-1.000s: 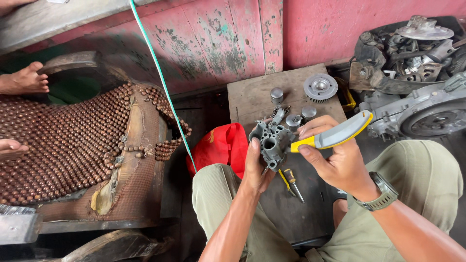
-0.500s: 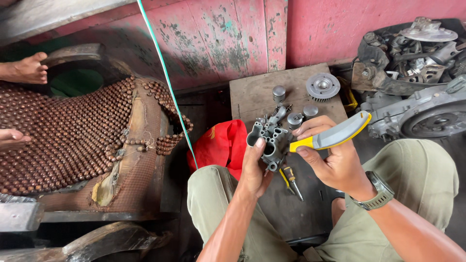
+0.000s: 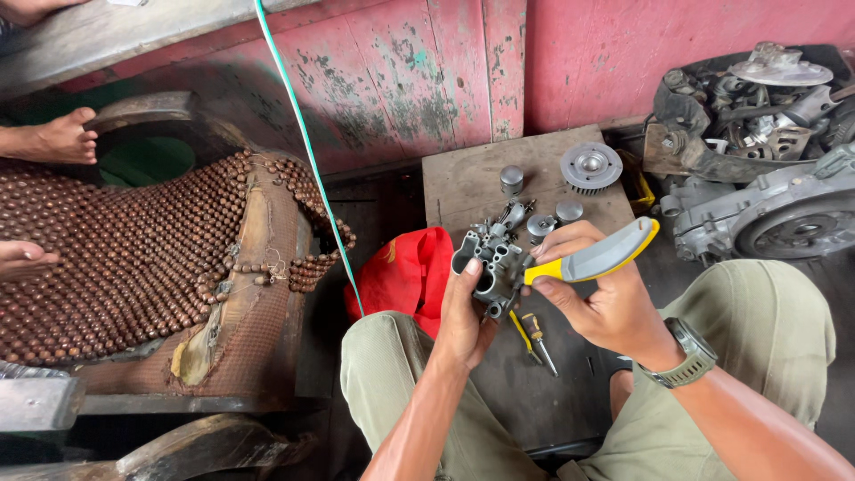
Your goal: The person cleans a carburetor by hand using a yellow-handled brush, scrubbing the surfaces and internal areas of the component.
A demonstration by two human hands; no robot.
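Head view shows the wooden board (image 3: 463,183) with loose round parts (image 3: 590,167) (already off), then the left hand (image 3: 463,313) gripping the grey carburetor (image 3: 488,265) above the knees, right hand (image 3: 598,298) clamped on a yellow-handled tool (image 3: 595,258) working it.

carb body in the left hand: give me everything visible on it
The carb body is a small grey cast-metal part, dull and grimy, with a round bore open toward the camera and several lugs and ports on top. The left hand grips it from below, held up over the lap, thumb on its near side. The right hand presses the tip of a yellow-and-grey handled tool against its right side. Its far side is hidden.
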